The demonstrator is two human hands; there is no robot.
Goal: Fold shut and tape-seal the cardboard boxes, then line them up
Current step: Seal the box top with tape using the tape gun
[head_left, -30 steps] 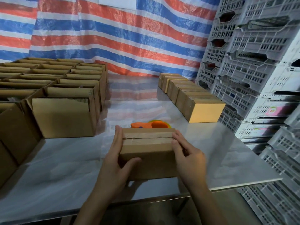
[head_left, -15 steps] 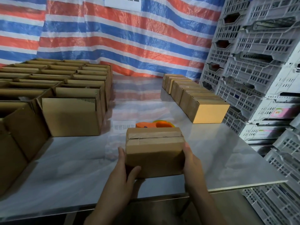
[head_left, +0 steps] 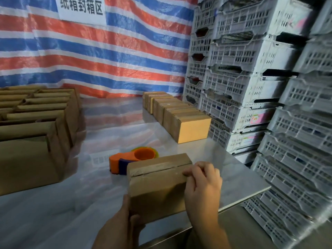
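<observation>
One taped cardboard box point(head_left: 158, 187) is being gripped near the table's point(head_left: 226, 169) front edge, its lower corner by the left hand point(head_left: 118, 230), its right end by the right hand point(head_left: 203, 189). Risk judged: the tape dispenser point(head_left: 133, 159) just behind being knocked if the box is being pushed forward.

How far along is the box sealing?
Done: a row of sealed boxes lined up beside the crates. In hand: left hand and right hand grip a taped box, not yet in the row; tape dispenser lies behind it. Left: many open boxes at far left.
</observation>
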